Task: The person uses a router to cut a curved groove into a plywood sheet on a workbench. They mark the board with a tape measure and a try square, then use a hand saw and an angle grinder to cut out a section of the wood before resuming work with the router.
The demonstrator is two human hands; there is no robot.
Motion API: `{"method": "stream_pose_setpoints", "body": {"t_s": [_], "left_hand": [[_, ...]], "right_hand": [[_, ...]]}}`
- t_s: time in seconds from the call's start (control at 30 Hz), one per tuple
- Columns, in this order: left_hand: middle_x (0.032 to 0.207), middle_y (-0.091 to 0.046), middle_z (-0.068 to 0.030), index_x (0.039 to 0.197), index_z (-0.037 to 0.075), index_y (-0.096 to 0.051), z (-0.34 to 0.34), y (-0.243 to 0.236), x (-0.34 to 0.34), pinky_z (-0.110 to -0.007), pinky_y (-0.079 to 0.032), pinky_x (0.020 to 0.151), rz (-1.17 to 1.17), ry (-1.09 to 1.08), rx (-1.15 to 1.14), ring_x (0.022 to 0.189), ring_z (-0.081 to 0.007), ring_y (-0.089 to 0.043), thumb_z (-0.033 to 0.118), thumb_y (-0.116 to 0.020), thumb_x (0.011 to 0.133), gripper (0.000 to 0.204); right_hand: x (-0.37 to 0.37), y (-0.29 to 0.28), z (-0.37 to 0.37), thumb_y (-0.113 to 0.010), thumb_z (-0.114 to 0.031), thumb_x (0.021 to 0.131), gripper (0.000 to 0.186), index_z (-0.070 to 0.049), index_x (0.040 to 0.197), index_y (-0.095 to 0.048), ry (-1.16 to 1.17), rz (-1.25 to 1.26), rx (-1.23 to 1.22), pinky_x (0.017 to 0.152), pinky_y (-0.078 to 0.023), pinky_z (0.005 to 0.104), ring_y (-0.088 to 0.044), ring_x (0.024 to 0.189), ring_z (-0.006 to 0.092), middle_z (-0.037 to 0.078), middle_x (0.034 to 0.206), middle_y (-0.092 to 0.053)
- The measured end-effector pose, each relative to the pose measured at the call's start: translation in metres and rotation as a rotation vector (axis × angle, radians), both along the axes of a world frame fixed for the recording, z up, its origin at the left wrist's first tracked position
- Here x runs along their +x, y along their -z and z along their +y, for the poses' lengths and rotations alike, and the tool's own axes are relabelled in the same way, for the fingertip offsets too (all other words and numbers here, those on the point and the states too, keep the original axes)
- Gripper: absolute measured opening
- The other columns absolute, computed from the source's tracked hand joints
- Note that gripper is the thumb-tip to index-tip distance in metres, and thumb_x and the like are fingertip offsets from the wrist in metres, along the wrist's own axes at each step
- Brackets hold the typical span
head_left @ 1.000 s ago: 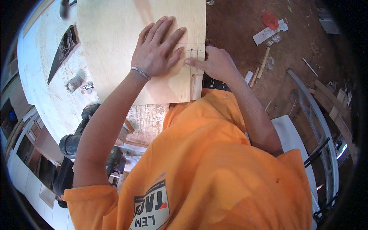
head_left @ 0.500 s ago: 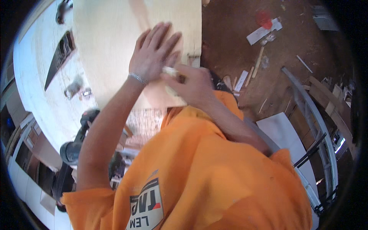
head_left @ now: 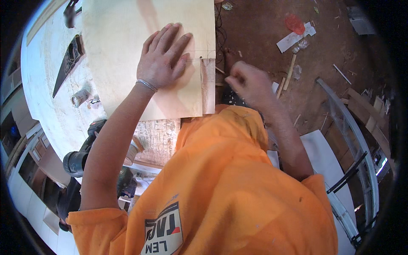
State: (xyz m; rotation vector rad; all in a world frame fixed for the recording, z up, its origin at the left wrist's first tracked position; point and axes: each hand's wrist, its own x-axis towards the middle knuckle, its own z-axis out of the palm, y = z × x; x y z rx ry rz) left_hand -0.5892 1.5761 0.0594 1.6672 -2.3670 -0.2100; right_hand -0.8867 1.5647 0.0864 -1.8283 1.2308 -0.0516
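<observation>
My left hand [head_left: 163,57] lies palm down with fingers spread on a pale plywood sheet [head_left: 108,46]. A narrow, rougher strip [head_left: 208,87] runs along the sheet's lower right edge, with a long slit and a small hole at its top. Just right of that edge, my right hand [head_left: 246,83] is off the sheet, fingers curled and slightly blurred; I cannot make out what, if anything, is in them. A handsaw [head_left: 68,63], a clear cylinder [head_left: 80,97] and a small metal piece [head_left: 94,101] lie left of the sheet on the white worktop [head_left: 40,97].
A black power tool [head_left: 74,163] sits beside my left forearm. The brown floor [head_left: 318,68] to the right holds wood offcuts [head_left: 290,70], a red plastic bag [head_left: 294,24] and dark cables [head_left: 219,23] near the sheet. A curved-looking metal frame [head_left: 348,127] and white board [head_left: 318,148] are at right.
My right hand was at the sheet's edge, swept in blurred toward my left hand, and is now off to the right of the sheet. My left hand stays flat on it.
</observation>
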Motion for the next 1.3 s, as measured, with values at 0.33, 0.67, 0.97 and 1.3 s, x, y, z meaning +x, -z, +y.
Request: {"method": "stream_pose_setpoints", "body": {"t_s": [0.33, 0.67, 0.97, 1.3], "left_hand": [[0.153, -0.053, -0.0106, 0.141, 0.014, -0.061, 0.000, 0.002, 0.001, -0.046, -0.035, 0.118, 0.074, -0.024, -0.033, 0.144, -0.0304, -0.047, 0.028, -0.063, 0.093, 0.051], [0.155, -0.052, -0.0041, 0.140, 0.016, -0.061, 0.006, 0.004, 0.005, -0.045, -0.036, 0.119, 0.114, -0.116, -0.070, 0.144, -0.0249, -0.046, 0.029, -0.061, 0.095, 0.047], [0.148, -0.057, -0.0095, 0.137, 0.007, -0.061, 0.006, 0.004, 0.001, -0.044, -0.041, 0.116, 0.161, -0.210, -0.083, 0.140, -0.0286, -0.051, 0.014, -0.063, 0.092, 0.046], [0.142, -0.061, -0.0115, 0.129, 0.004, -0.065, 0.001, 0.003, 0.003, -0.042, -0.048, 0.111, 0.235, -0.273, -0.107, 0.135, -0.0305, -0.055, 0.004, -0.062, 0.092, 0.037]], "right_hand": [[0.035, 0.021, 0.033, -0.067, -0.022, 0.095, 0.049, -0.010, 0.141, -0.055, 0.053, -0.204, -0.087, 0.077, -0.054, 0.0475, -0.066, 0.086, 0.0369, 0.019, 0.098, -0.066], [0.020, 0.024, 0.066, -0.069, -0.022, 0.094, 0.021, -0.002, 0.098, -0.063, 0.197, -0.337, 0.097, 0.066, -0.051, 0.0383, -0.063, 0.068, 0.0270, 0.015, 0.075, -0.062], [-0.090, 0.112, 0.061, -0.066, -0.019, 0.097, 0.019, -0.004, 0.108, -0.061, 0.454, -0.036, 0.076, 0.079, -0.052, 0.0392, -0.068, 0.085, 0.0293, 0.017, 0.092, -0.069], [-0.125, 0.160, 0.088, -0.064, -0.032, 0.097, 0.035, -0.003, 0.116, -0.064, 0.164, 0.427, 0.365, 0.086, -0.053, 0.0457, -0.070, 0.100, 0.0389, 0.025, 0.101, -0.072]]}}
